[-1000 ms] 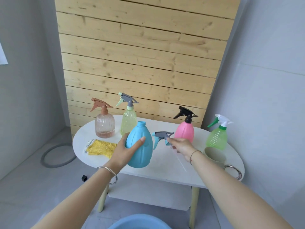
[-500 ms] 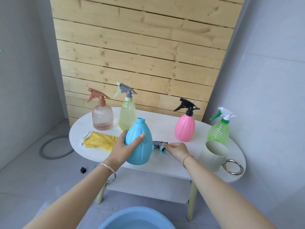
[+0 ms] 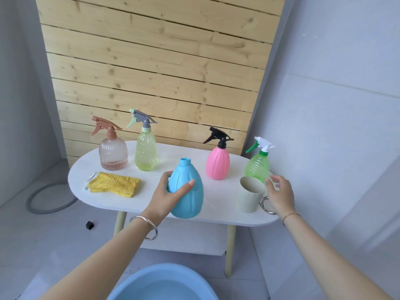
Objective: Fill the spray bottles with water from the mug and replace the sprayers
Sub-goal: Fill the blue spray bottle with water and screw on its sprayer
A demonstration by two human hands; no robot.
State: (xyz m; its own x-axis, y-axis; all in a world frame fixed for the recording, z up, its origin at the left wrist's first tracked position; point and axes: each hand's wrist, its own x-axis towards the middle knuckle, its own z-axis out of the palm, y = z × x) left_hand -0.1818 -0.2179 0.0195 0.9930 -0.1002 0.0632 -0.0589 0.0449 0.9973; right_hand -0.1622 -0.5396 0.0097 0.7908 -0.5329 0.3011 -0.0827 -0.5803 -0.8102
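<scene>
The light-blue spray bottle [image 3: 191,200] stands uncapped near the front edge of the white table [image 3: 149,203], its neck open. My left hand [image 3: 165,199] grips its left side, thumb across the front. My right hand [image 3: 281,195] hovers with spread fingers just right of the beige mug [image 3: 249,197], above its metal ring handle [image 3: 265,207], holding nothing. The blue bottle's sprayer is out of sight.
Capped bottles stand along the back: brown [image 3: 113,153], yellow-green [image 3: 146,153], pink [image 3: 217,164], green [image 3: 257,166]. A yellow cloth [image 3: 114,185] lies at the left. A blue basin of water [image 3: 160,284] sits on the floor below me. A grey wall is close on the right.
My right hand has let go of the blue-grey sprayer and moved right to the mug's handle. My left hand stays on the blue bottle.
</scene>
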